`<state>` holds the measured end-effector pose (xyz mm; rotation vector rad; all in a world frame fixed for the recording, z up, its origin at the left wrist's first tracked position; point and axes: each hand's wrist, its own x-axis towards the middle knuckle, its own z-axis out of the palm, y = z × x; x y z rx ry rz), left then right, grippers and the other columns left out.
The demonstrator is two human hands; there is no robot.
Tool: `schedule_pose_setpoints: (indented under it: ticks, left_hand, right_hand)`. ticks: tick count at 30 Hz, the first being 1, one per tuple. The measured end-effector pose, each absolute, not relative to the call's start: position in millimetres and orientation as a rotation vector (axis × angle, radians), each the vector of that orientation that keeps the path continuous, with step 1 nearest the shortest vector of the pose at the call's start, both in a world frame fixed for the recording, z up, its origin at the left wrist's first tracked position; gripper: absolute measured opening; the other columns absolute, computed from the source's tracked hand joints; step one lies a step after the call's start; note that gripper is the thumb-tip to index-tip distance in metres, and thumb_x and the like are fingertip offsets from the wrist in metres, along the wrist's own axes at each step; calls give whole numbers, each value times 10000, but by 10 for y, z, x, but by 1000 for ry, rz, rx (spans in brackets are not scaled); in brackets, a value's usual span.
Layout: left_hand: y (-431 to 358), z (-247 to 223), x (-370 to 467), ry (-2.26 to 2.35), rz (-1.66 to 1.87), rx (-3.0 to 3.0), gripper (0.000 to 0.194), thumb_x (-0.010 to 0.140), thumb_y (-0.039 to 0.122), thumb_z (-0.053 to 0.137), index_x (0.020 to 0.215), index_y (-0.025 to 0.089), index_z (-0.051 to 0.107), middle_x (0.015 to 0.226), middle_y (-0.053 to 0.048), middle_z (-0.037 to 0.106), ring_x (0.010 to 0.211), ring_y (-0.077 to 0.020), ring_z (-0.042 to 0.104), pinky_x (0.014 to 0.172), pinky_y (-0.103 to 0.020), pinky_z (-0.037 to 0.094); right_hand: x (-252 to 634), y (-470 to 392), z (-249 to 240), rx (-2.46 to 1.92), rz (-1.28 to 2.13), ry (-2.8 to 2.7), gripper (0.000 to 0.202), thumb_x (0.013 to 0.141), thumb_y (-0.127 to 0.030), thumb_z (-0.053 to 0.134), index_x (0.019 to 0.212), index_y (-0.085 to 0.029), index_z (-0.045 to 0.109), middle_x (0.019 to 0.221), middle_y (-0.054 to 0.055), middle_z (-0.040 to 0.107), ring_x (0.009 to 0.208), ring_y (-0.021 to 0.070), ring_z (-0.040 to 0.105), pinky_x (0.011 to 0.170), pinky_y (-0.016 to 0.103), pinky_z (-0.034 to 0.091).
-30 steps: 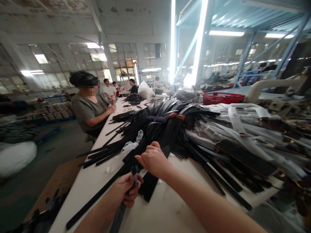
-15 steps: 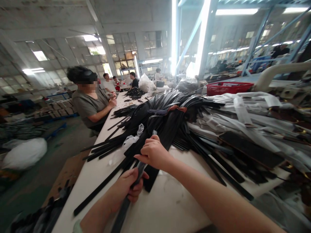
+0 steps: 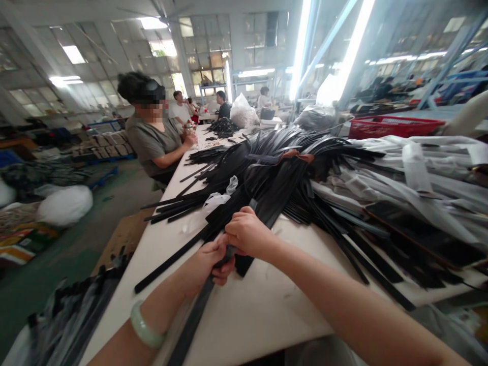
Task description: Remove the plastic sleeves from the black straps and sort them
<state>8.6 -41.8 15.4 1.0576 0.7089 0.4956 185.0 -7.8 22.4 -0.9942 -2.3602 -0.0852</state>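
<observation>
Low over the white table (image 3: 259, 310), my left hand (image 3: 209, 262) is closed around a long black strap (image 3: 192, 320), which runs down past the near edge. My right hand (image 3: 249, 231) sits just above, fingers curled around the same strap's upper part, and the two hands touch. A grey end (image 3: 252, 204) pokes out over my right fingers. Beyond my hands lies a big heap of loose black straps (image 3: 224, 165), with one bundle bound by a brown tie (image 3: 297, 155). Crumpled white wrapping (image 3: 219, 198) rests on the straps left of my right hand.
White-wrapped straps (image 3: 415, 173) pile up on the right, with a red basket (image 3: 392, 127) behind. A co-worker (image 3: 152, 134) is at the table's left side. Below the left edge stand more wrapped straps (image 3: 72, 305). A white sack (image 3: 65, 204) lies on the floor.
My hands have come together on the strap, the left sliding up to meet the right. The view has shifted, so the surroundings sit further right and higher.
</observation>
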Motion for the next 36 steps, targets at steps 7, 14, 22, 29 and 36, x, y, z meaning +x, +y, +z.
schedule_pose_setpoints:
  ticks: [7,14,22,29,36]
  left_hand:
    - [-371,222,49,765,439,1048,496,832,542,598,1017,82,617,593,44,349,480,-50,166,447,-199,138]
    - [-393,151,50,722,470,1095,504,851,570,551,984,87,603,602,45,332,462,-49,170,435,-201,138]
    - [-413,143,-54,702,653,1123,475,867,595,507,931,125,543,586,71,269,448,-43,146,420,-166,121]
    - [-507,113,14,826,605,1122,545,796,661,570,869,125,503,600,20,436,423,-47,333,427,-164,270]
    - [-1790,431,-698,1113,675,1185,618,757,512,708,1212,151,495,655,-9,557,459,-89,453,465,-207,411]
  right_hand:
    - [2228,126,311,-1445,-264,-2194,552,962,-466,446,532,-154,596,576,48,647,662,149,569,809,336,259]
    - [1899,-43,234,-1067,102,-2131,558,953,-519,396,560,-168,578,572,38,587,658,155,544,764,330,355]
    - [1883,20,96,-888,1403,-1378,529,760,-661,592,907,-155,641,678,7,597,475,87,496,433,211,381]
    - [1724,-159,17,-851,1395,-1500,428,534,-496,833,631,-110,674,520,5,594,471,107,516,476,237,439]
    - [1934,-69,-3,-907,1439,-1376,423,518,-488,854,753,-169,707,729,53,684,567,140,605,538,263,547]
